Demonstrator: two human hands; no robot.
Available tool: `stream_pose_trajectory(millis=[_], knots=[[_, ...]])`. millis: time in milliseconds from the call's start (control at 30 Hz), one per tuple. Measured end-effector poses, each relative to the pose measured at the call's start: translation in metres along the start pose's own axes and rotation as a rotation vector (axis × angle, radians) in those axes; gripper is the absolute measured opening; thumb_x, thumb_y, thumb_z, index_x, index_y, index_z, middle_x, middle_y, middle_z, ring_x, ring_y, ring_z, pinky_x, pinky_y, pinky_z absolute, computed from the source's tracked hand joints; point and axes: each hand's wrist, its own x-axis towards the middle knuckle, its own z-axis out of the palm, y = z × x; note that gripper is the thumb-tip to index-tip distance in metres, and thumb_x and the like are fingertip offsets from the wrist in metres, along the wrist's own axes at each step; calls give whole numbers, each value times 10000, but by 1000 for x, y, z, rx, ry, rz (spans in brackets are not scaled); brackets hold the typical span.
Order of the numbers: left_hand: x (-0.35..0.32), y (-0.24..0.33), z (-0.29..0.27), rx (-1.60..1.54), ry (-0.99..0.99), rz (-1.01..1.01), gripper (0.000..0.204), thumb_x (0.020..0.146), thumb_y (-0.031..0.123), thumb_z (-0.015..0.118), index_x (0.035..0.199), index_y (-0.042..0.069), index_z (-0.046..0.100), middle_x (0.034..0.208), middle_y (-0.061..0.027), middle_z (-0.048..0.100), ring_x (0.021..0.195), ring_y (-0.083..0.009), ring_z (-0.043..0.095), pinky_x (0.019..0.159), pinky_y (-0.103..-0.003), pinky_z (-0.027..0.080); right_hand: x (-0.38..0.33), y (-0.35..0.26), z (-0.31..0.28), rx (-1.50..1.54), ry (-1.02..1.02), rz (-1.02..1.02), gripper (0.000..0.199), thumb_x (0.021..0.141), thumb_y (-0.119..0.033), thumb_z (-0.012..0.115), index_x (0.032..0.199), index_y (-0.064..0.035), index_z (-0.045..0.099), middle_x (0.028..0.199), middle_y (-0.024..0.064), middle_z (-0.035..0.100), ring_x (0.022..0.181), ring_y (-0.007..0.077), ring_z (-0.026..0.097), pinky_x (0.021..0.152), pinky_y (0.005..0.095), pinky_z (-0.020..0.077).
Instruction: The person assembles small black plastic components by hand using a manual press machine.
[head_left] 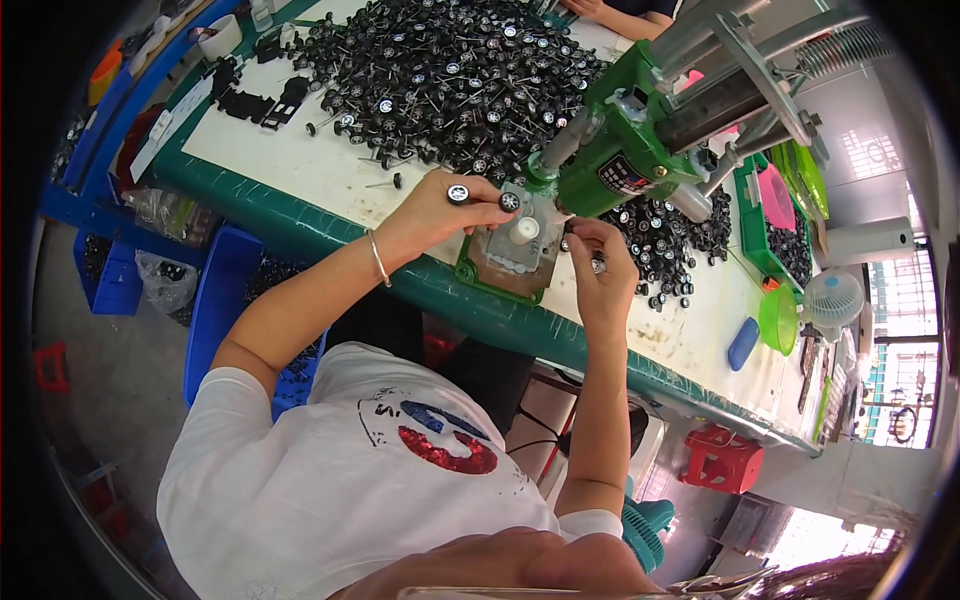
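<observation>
My left hand (447, 208) is closed beside the green bench press (620, 150), pinching a small black wheel (509, 202) with a silver hub at its fingertips. A second such wheel (458, 194) shows against its fingers. Between my hands, a white round fixture (523, 231) stands on the metal base plate (512, 268) of the press. To the right of the plate, my right hand (607, 272) is closed too, with a wheel (598, 265) showing at its curled fingers. Something small and dark is at its thumb and forefinger; its shape cannot be made out.
A large heap of black wheels with thin axles (450, 80) covers the far tabletop, and more wheels (660, 245) lie right of the press. A blue bin (222, 290) is at my left. A co-worker's hand (585, 8) appears across the table. A small fan (833, 298) stands at right.
</observation>
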Motion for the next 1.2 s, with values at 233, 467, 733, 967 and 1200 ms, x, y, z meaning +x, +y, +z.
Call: stream_pose_trajectory(millis=[233,467,733,967,1200], knots=[[3,1,4,107,-8,153,156,798,75,684,933,-3,696,862,-33,642,770,-88,558,701,-228,432,-4,-8,31,41,-112,31,265,789,-22,658,1047,-19,599,991,59,640,929,138,582,846,266,439],[5,6,9,76,-36,172,151,785,33,678,923,-25,692,887,-45,636,786,-98,565,714,-234,446,-3,-6,35,500,-173,371,401,776,30,651,1164,8,553,1097,80,599,1030,152,546,902,309,439],[10,4,17,92,-58,190,186,775,66,697,948,-5,692,846,-40,652,780,-97,579,738,-241,454,-11,-5,40,105,-89,6,352,767,-67,686,1090,3,564,1059,83,566,955,182,556,859,279,427],[13,-1,24,117,-61,247,189,761,83,704,935,9,700,783,-21,623,719,-87,552,703,-237,432,4,7,1,407,81,238,324,845,-60,625,1155,-4,549,1022,46,568,930,133,550,839,263,445],[21,1,30,160,-86,238,159,748,80,709,897,25,709,783,-8,622,719,-83,562,698,-241,442,68,-16,-62,631,381,127,273,935,-149,527,1135,36,548,1031,89,620,887,143,601,771,291,487]])
